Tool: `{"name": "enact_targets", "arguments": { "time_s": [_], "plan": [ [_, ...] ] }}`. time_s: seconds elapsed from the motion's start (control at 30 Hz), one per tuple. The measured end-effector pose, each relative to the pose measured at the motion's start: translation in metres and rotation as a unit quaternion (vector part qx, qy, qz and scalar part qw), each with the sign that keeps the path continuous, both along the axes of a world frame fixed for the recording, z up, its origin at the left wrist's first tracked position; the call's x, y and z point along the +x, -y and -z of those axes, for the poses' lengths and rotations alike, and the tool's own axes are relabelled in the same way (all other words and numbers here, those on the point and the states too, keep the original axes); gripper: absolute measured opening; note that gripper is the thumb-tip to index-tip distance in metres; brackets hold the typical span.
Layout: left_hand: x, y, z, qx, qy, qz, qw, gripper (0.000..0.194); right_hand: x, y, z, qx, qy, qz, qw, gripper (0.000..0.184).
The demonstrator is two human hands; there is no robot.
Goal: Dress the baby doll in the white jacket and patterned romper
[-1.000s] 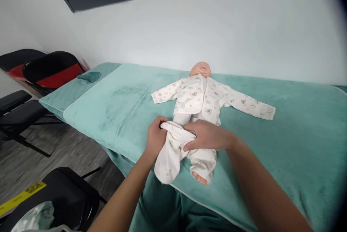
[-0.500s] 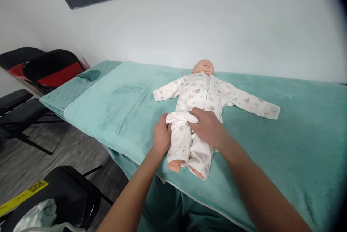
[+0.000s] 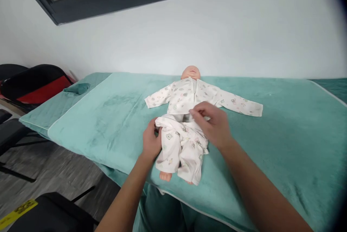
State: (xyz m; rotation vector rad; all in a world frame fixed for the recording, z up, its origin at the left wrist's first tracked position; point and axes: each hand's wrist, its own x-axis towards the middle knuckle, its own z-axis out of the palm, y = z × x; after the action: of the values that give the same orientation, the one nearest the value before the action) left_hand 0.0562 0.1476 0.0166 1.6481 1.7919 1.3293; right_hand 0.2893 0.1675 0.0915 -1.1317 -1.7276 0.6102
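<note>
Behind right hand [image 3: 213, 123], partly hidden trousers [image 3: 185, 138]

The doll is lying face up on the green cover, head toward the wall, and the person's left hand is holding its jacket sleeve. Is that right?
Not quite: the left hand isn't on a sleeve; it grips the waist of the trousers, as the head view shows. The doll does lie face up on the green cover, head toward the wall.

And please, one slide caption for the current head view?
A doll lies on green bedding, left hand holding its trouser waistband, right hand near the jacket hem.
</note>
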Motion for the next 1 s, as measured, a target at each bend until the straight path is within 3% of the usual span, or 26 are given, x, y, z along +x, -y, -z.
{"name": "enact_targets", "arguments": {
  "time_s": [0.1,0.2,0.27,0.33,0.43,0.53,0.6,0.7,0.77,0.83,0.93,1.0],
  "plan": [
    [0.000,-0.004,-0.014,0.086,0.117,-0.021,0.989,0.038,0.003,-0.003,0.012,0.044,0.045,0.155,0.986,0.022],
    [0.012,-0.018,-0.045,0.074,0.117,0.037,0.990,0.033,-0.004,-0.006,0.025,0.039,0.153,0.172,0.972,0.020],
    [0.027,-0.028,-0.067,0.008,0.027,0.134,0.991,0.030,-0.008,-0.008,0.030,0.045,0.189,0.167,0.967,0.019],
    [0.044,-0.036,-0.083,-0.035,-0.120,0.202,0.971,0.040,-0.008,-0.010,0.032,0.050,0.200,0.167,0.964,0.014],
    [0.066,-0.042,-0.091,-0.041,-0.326,0.178,0.928,0.057,-0.002,-0.012,0.034,0.056,0.183,0.161,0.968,0.017],
    [0.079,-0.042,-0.088,-0.025,-0.428,0.123,0.895,0.039,0.004,-0.014,0.037,0.032,0.092,0.154,0.983,0.023],
    [0.083,-0.042,-0.087,-0.017,-0.441,0.100,0.892,0.024,0.005,-0.016,0.039,0.005,0.003,0.147,0.989,0.023],
    [0.081,-0.046,-0.088,0.003,-0.362,0.066,0.930,0.013,0.007,-0.021,0.039,-0.032,-0.138,0.123,0.982,0.024],
    [0.070,-0.053,-0.089,0.011,-0.225,0.027,0.974,0.007,0.015,-0.026,0.039,-0.046,-0.231,0.123,0.964,0.026],
    [0.052,-0.060,-0.087,0.008,-0.036,-0.026,0.999,0.006,0.032,-0.029,0.041,-0.043,-0.311,0.167,0.935,0.026],
    [0.023,-0.065,-0.076,-0.021,0.199,-0.130,0.971,0.006,0.067,-0.023,0.053,-0.047,-0.360,0.301,0.882,0.025],
    [0.012,-0.060,-0.066,-0.023,0.231,-0.191,0.954,0.016,0.086,-0.013,0.064,-0.065,-0.347,0.376,0.857,0.026]
  ]
}}
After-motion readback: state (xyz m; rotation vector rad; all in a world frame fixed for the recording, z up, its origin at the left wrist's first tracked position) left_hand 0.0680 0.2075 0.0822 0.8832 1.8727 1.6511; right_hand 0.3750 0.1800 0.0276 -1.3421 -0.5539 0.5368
